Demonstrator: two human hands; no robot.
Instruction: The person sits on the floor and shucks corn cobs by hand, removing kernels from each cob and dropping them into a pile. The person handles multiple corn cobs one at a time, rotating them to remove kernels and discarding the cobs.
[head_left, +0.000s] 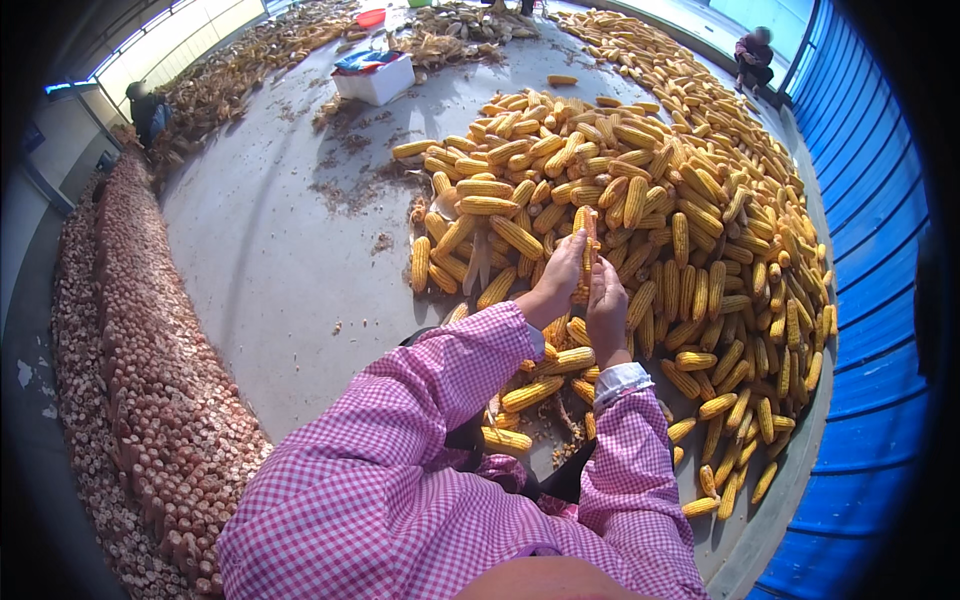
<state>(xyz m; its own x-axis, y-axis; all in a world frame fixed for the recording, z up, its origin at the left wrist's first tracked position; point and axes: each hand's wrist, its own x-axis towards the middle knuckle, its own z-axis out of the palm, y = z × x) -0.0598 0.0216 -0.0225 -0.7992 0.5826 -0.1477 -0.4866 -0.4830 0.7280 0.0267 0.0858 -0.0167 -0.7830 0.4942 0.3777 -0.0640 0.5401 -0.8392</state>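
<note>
Both my hands grip one yellow ear of corn (582, 222), held upright in front of me over the heap. My left hand (562, 271) wraps its left side, with the thumb near the upper part. Lower down on the right side is my right hand (606, 304), its fingers closed against the ear. A reddish strip without kernels seems to run along the ear's right side. Husked corn ears (637, 202) are piled beyond and beside my hands. Loose kernels (566, 450) lie on the floor between my legs.
A long bank of stacked corncobs (150, 360) runs along the left. Dry husks (217, 82) lie behind it, near a seated person (144, 112). A white box (379, 81) stands on the concrete floor (277, 247). At right are a blue metal wall (862, 300) and another person (754, 60).
</note>
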